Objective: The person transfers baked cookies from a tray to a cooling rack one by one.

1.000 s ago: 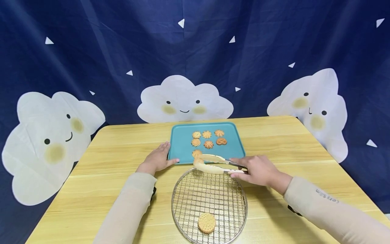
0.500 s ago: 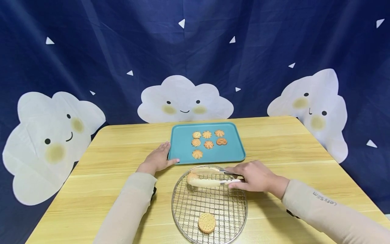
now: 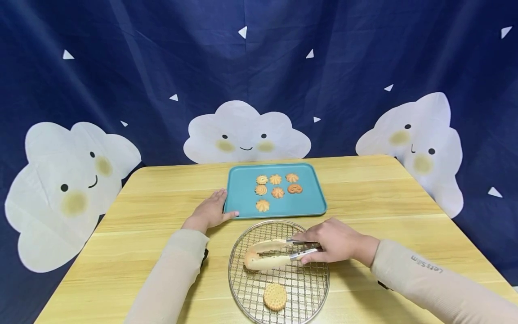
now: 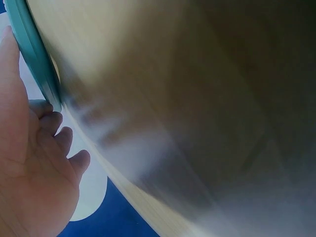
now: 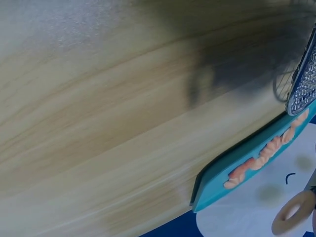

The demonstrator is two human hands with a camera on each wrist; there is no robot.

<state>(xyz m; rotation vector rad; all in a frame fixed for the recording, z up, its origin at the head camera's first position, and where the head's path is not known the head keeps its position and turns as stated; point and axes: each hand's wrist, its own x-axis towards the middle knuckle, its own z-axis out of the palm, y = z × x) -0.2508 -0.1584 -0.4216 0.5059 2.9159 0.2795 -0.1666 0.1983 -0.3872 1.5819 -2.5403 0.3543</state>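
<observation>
Before me the wood-grained yellow desk (image 3: 364, 193) directly bears a rectangular teal tray (image 3: 301, 204) toward twelve o'clock and a round wire rack (image 3: 301, 281) toward six, their near edges just beside each other.

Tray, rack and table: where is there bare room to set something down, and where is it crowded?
Free: the tray between the left hand and the cookies; the table right of the tray; the rack right of the biscuit. Crowded: the tray's middle, with cookies, and the rack's upper half, where the right hand holds the tongs.
</observation>
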